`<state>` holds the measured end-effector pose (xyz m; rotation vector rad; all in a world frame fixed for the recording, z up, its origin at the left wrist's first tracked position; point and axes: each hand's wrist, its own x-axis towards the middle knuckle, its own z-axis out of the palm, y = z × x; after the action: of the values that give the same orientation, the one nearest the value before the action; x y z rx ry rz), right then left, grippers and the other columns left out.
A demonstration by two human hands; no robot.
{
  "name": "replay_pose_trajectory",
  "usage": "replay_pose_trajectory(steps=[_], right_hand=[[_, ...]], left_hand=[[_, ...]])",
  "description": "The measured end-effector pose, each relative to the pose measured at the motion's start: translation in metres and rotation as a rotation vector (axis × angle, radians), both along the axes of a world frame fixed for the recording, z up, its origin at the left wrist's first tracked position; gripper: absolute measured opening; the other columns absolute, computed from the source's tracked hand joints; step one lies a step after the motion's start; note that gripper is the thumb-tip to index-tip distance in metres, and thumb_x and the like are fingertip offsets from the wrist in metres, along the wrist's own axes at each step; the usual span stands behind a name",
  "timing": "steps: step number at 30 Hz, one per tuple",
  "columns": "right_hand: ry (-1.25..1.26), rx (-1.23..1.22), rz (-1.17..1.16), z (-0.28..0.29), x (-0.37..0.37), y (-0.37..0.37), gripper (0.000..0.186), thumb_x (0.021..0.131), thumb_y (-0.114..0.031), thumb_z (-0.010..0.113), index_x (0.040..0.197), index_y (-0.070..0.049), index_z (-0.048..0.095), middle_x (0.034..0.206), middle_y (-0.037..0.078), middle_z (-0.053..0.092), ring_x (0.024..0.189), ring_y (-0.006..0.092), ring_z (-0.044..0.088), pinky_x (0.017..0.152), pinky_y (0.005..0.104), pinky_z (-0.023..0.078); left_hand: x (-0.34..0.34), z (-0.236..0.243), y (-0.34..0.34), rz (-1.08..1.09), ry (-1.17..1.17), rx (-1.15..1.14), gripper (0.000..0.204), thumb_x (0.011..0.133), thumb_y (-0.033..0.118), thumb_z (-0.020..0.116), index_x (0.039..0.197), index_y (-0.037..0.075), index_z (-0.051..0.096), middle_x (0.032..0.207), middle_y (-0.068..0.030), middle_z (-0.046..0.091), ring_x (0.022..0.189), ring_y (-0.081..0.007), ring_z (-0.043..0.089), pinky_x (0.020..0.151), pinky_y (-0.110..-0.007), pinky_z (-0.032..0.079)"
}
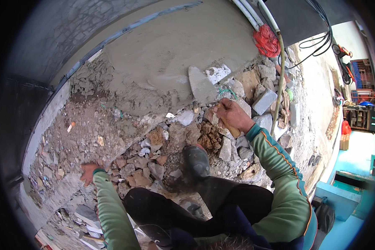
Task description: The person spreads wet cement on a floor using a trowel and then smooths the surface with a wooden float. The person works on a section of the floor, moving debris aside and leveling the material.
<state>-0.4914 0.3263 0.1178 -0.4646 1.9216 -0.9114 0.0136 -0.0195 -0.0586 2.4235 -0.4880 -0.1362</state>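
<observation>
My right hand (234, 115) is closed around the wooden handle (230, 127) of a trowel. The trowel's grey, mortar-coated blade (201, 85) lies at the edge of the wet cement (175, 37), near the broken stones. Over at the left, my left hand (88, 173) leans on the rubble-strewn ground (83, 141), its fingers apart and nothing seen in them. Rough, lumpy mortar (91, 77) borders the smoothed cement on the left.
Loose stones (264, 101) are heaped right of the trowel. A red plastic bag (266, 41) wraps the foot of white pipes (248, 14), with a hose (281, 62) running down beside it. My rubber boot (196, 160) stands among rubble. A wall (71, 33) rises at left.
</observation>
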Motion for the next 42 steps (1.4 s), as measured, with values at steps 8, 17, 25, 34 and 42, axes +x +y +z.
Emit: replay_pose_trajectory(steps=[8, 17, 25, 34, 42], right_hand=[[0.591, 0.098, 0.038, -0.033, -0.114, 0.061, 0.029, 0.098, -0.026, 0.061, 0.099, 0.003, 0.057, 0.075, 0.009, 0.055, 0.053, 0.023, 0.059, 0.059, 0.0357, 0.054], [0.381, 0.227, -0.029, -0.001, -0.073, 0.025, 0.028, 0.087, -0.018, 0.067, 0.106, 0.001, 0.062, 0.089, 0.013, 0.063, 0.076, 0.0286, 0.066, 0.072, 0.0402, 0.057], [0.831, 0.092, 0.51, -0.018, -0.026, 0.013, 0.018, 0.096, -0.015, 0.058, 0.095, 0.002, 0.063, 0.107, 0.025, 0.06, 0.079, 0.0393, 0.067, 0.073, 0.0479, 0.056], [-0.327, -0.044, -0.167, -0.018, -0.001, -0.046, 0.034, 0.102, -0.033, 0.058, 0.116, -0.002, 0.055, 0.073, 0.005, 0.057, 0.05, 0.016, 0.056, 0.041, 0.0325, 0.047], [0.092, 0.075, 0.506, 0.003, 0.063, -0.151, 0.038, 0.1, -0.03, 0.057, 0.112, 0.006, 0.058, 0.079, 0.02, 0.065, 0.063, 0.0325, 0.065, 0.06, 0.044, 0.054]], left_hand=[[-0.011, -0.019, 0.006, -0.03, -0.068, 0.024, 0.088, 0.091, 0.058, 0.061, 0.146, -0.006, 0.035, 0.149, -0.0383, 0.017, 0.123, -0.0604, 0.048, 0.093, -0.072, 0.042], [0.006, -0.02, -0.002, -0.008, -0.115, -0.063, 0.086, 0.089, 0.055, 0.064, 0.142, -0.008, 0.038, 0.143, -0.0361, 0.022, 0.118, -0.0566, 0.052, 0.091, -0.068, 0.045], [0.0, -0.01, 0.003, -0.063, -0.06, -0.05, 0.087, 0.093, 0.05, 0.062, 0.149, -0.009, 0.03, 0.152, -0.0378, 0.011, 0.123, -0.0597, 0.05, 0.095, -0.065, 0.047], [-0.011, 0.01, 0.006, -0.065, -0.024, 0.002, 0.085, 0.095, 0.05, 0.058, 0.153, -0.004, 0.027, 0.158, -0.0348, 0.009, 0.114, -0.0592, 0.058, 0.094, -0.064, 0.05], [0.0, -0.004, 0.007, -0.044, -0.08, 0.007, 0.088, 0.095, 0.053, 0.058, 0.154, -0.005, 0.026, 0.156, -0.0365, 0.012, 0.114, -0.0594, 0.058, 0.094, -0.063, 0.05]])
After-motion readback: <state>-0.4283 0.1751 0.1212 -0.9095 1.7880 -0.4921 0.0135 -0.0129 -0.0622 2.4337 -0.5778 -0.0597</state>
